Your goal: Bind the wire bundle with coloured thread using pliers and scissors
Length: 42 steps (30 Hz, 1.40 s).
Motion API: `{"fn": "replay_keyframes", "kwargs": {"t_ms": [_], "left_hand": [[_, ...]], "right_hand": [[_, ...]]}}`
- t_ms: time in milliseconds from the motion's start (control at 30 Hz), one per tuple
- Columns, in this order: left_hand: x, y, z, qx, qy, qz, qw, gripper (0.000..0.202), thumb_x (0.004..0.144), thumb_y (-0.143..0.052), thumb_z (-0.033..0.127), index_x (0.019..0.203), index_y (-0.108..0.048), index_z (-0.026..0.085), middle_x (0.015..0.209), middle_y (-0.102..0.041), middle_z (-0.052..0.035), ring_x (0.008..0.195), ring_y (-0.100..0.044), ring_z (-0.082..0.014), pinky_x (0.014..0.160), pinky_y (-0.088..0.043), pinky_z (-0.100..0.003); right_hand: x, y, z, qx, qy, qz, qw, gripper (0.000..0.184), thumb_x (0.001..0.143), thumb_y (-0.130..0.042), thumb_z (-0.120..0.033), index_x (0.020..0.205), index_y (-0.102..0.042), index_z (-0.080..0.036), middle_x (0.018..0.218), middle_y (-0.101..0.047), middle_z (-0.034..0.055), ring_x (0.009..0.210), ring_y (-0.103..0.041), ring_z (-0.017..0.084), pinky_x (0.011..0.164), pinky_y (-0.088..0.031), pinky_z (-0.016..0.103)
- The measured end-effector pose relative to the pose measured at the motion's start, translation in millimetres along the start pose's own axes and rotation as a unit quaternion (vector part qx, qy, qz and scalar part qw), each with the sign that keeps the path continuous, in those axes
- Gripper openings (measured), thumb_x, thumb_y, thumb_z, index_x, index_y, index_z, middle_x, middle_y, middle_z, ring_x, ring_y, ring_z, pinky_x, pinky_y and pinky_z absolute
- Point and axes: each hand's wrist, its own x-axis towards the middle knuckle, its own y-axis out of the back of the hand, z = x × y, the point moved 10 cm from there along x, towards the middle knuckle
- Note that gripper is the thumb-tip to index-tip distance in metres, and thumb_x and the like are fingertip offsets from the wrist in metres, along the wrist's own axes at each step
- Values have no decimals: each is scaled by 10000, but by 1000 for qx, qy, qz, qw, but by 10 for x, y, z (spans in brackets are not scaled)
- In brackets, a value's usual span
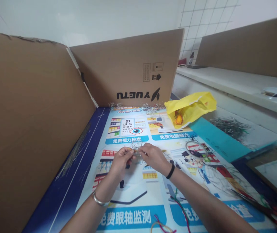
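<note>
Over the printed poster, my left hand (123,158) and my right hand (154,158) are close together, fingers pinched. Both grip a small tangle of thin silvery wire (136,148) that shows between and above the fingertips. Its exact shape is too fine and blurred to make out. On my left wrist is a silver bangle, and a black band circles my right wrist. To the right of my right hand lies a round coil of wire (196,149).
Cardboard panels (128,64) stand left and behind. At the back right lies a yellow bag (202,105) with an orange item inside. A wire pile (230,127) is at right, straight wires (73,152) at left. Scissors (254,202) and coloured cords (184,215) lie near the front.
</note>
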Motion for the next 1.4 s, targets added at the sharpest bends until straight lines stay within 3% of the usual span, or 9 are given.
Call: {"fn": "replay_keyframes", "kwargs": {"t_ms": [433, 633, 1000, 1167, 1267, 1400], "left_hand": [[-62, 4, 6, -40, -18, -9, 999, 246, 693, -704, 361, 727, -554, 169, 597, -580, 26, 462, -454, -61, 449, -318, -172], [-104, -28, 22, -23, -42, -16, 999, 198, 716, -690, 314, 756, -564, 167, 646, -610, 11, 493, -455, -70, 480, -335, -177], [-269, -58, 148, 91, -87, 12, 992, 64, 760, -614, 238, 746, -598, 177, 712, -639, -17, 617, -509, -125, 571, -383, -212], [-321, -115, 187, 123, -105, 6, 987, 51, 759, -615, 226, 747, -612, 176, 723, -640, -27, 670, -539, -148, 615, -406, -234], [-337, -142, 184, 132, -112, 2, 985, 51, 764, -615, 228, 757, -612, 177, 724, -640, -28, 685, -552, -155, 634, -416, -244], [-356, -160, 162, 130, -110, -2, 985, 55, 757, -625, 230, 755, -603, 179, 716, -640, -25, 676, -557, -158, 631, -425, -248]], "right_hand": [[-2, 64, -22, -5, 37, -73, 997, 177, 755, -563, -110, 625, -632, -208, 633, -601, -28, 598, -553, 111, 554, -362, 197], [2, 165, 44, -18, 25, -66, 997, 162, 757, -568, -114, 643, -637, -207, 623, -609, -27, 588, -548, 113, 559, -358, 207], [-99, 196, 125, -42, -2, -1, 999, 96, 767, -584, -117, 743, -598, -209, 761, -586, -6, 711, -562, 134, 645, -410, 229], [-198, 255, -28, -39, 73, 42, 996, 140, 838, -514, -122, 816, -623, -207, 810, -598, 25, 766, -563, 142, 684, -432, 231], [-247, 198, -170, -97, 121, 24, 988, 199, 880, -469, -147, 934, -643, -226, 799, -596, 38, 758, -559, 152, 641, -417, 234], [-258, 118, -239, -192, 123, -2, 974, 250, 875, -492, -177, 1090, -600, -245, 777, -595, 47, 719, -551, 176, 587, -383, 257]]}}
